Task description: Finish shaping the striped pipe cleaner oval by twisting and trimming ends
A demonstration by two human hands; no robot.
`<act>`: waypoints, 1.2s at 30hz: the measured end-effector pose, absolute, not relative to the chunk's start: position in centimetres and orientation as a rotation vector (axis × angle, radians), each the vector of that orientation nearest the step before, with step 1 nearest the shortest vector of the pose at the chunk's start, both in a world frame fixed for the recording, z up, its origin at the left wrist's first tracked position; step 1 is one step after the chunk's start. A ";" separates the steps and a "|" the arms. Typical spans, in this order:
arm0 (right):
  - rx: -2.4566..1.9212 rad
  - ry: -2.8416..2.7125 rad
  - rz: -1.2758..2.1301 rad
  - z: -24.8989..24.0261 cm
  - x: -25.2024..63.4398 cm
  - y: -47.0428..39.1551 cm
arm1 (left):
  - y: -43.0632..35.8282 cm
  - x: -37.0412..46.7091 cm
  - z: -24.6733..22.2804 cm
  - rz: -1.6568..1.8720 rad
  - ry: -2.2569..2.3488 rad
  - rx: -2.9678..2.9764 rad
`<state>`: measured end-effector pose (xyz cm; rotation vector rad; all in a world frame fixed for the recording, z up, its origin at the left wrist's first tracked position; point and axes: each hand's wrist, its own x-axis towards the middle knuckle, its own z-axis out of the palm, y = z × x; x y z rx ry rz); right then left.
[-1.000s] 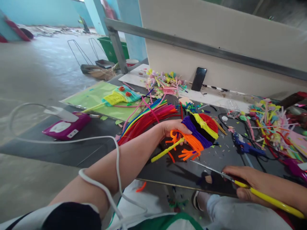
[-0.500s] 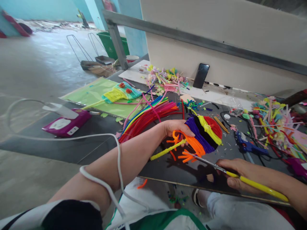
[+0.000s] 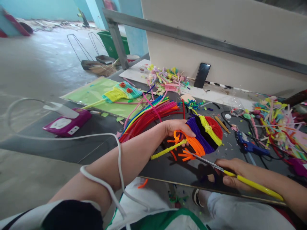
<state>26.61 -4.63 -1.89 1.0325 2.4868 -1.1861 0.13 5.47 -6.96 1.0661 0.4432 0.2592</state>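
Note:
My left hand [image 3: 178, 129] is closed on a striped pipe-cleaner craft [image 3: 200, 135] with orange, purple, black, yellow and red bands. A yellow wrapped stick [image 3: 168, 149] juts from its near end toward my body. Orange pipe-cleaner ends [image 3: 188, 155] hang loose at its lower edge. In my right hand [image 3: 235, 174] are yellow-handled scissors [image 3: 211, 164], their blade tips touching or just beside those orange ends. My right fingers wrap the handles, partly out of sight.
A bundle of coloured pipe cleaners [image 3: 148, 118] lies left of the craft. Beyond are a green sheet [image 3: 96, 92] with another craft [image 3: 123, 91], a phone [image 3: 202, 75] and scrap piles [image 3: 278, 118]. A blue glue gun [image 3: 250, 147] lies right. A white cable [image 3: 100, 135] crosses my left arm.
My right hand and the scissors have shifted slightly left. My left hand keeps its hold on the craft, almost still.

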 end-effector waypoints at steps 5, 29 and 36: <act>1.182 2.452 -1.098 -2.8 26.7 -5.2 | 5.5 0.1 -7.1 0.263 0.455 1.072; 1.453 2.438 -0.636 -2.1 26.9 -6.3 | 5.8 0.0 -7.3 0.462 0.483 1.051; 1.461 2.422 -0.610 -2.4 28.1 -5.8 | 5.9 0.0 -7.7 0.514 0.486 1.034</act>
